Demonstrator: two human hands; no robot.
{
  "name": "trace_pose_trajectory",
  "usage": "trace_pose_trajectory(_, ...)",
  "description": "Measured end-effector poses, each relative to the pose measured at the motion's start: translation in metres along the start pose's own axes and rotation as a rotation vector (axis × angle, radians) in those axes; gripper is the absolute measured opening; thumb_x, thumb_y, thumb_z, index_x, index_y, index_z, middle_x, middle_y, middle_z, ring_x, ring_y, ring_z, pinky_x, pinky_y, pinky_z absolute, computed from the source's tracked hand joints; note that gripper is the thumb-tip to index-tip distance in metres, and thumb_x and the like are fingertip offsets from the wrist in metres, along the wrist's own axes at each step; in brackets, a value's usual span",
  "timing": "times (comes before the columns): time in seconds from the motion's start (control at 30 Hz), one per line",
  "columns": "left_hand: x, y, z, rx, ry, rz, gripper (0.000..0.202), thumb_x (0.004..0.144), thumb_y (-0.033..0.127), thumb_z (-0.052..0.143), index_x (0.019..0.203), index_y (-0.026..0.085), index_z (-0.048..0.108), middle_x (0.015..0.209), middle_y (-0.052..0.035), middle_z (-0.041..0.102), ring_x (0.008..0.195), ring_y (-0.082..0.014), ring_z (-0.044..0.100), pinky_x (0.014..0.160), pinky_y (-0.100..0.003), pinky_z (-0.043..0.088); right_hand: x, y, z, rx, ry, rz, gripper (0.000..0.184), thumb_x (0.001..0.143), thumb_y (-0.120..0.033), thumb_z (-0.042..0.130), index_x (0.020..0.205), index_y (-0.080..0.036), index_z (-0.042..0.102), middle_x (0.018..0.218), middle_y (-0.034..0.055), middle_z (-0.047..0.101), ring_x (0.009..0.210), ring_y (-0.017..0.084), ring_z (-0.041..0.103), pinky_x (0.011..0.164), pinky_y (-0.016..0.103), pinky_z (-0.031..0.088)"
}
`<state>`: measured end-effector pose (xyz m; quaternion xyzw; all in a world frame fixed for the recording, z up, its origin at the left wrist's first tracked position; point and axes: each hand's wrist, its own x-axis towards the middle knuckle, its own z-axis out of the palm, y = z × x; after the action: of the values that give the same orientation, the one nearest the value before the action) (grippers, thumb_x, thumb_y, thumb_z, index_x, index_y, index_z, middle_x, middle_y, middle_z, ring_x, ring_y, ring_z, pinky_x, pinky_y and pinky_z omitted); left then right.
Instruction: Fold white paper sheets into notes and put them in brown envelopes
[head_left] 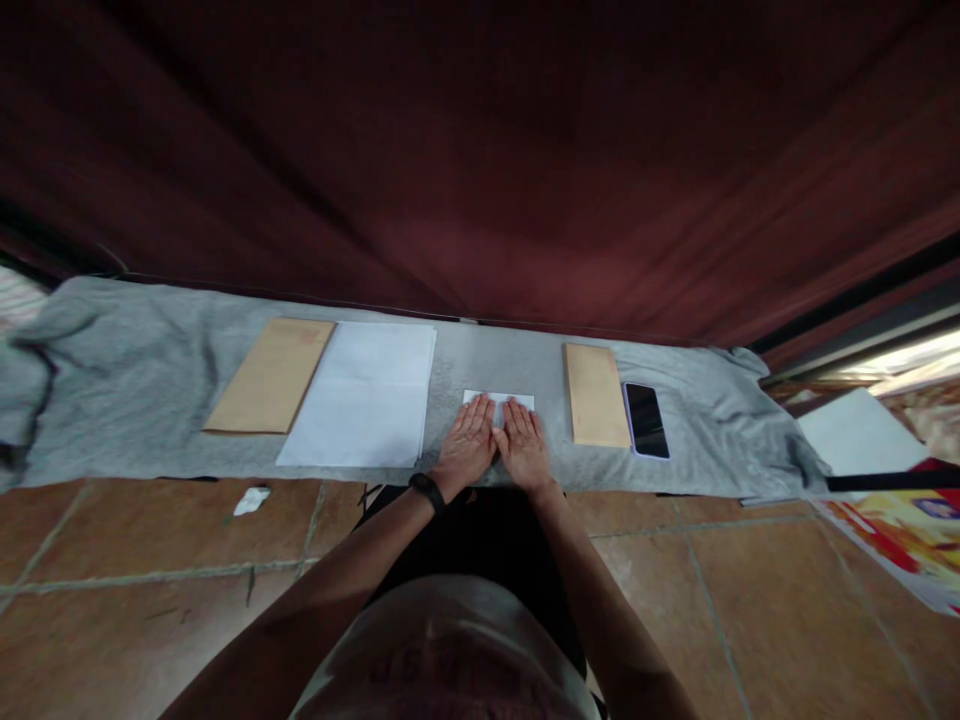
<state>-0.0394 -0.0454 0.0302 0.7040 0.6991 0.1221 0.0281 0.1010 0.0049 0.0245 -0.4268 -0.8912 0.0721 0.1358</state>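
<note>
My left hand (469,440) and my right hand (523,440) lie flat, side by side, fingers stretched out, pressing on a small folded white paper (499,399) on the grey cloth (135,370). Only the paper's far edge shows beyond my fingertips. A black band sits on my left wrist. A stack of white sheets (364,392) lies to the left of my hands, with a brown envelope (271,374) beside it. Another brown envelope (595,394) lies to the right.
A black phone (646,420) lies right of the second envelope. A dark red curtain (480,150) hangs behind the cloth. A scrap of white paper (251,499) lies on the tiled floor (150,580). White paper (859,432) and colourful print (911,535) sit at the right.
</note>
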Motion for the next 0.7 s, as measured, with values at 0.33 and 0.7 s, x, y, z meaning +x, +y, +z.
trace_pose_trajectory(0.33, -0.006, -0.006, -0.004, -0.010, -0.017, -0.032, 0.070, 0.100, 0.045, 0.036, 0.153, 0.001, 0.028, 0.162, -0.0209, 0.027, 0.153, -0.0282, 0.018, 0.124, -0.047, 0.021, -0.005, 0.007, 0.001, 0.072, 0.050, 0.046, 0.061, 0.105, -0.044, 0.029, 0.154, -0.008, 0.035, 0.159, 0.0173, 0.035, 0.149, 0.028, 0.030, 0.122, 0.050, 0.022)
trace_pose_trajectory(0.7, -0.008, -0.009, -0.003, 0.026, -0.035, -0.030, 0.081, 0.097, 0.058, 0.038, 0.154, 0.001, 0.025, 0.163, -0.0217, 0.023, 0.154, -0.0294, 0.015, 0.125, -0.047, 0.018, 0.008, 0.023, -0.046, 0.439, 0.158, 0.161, 0.063, 0.104, -0.052, 0.031, 0.143, -0.007, 0.051, 0.152, 0.0206, 0.045, 0.142, 0.028, 0.042, 0.116, 0.048, 0.037)
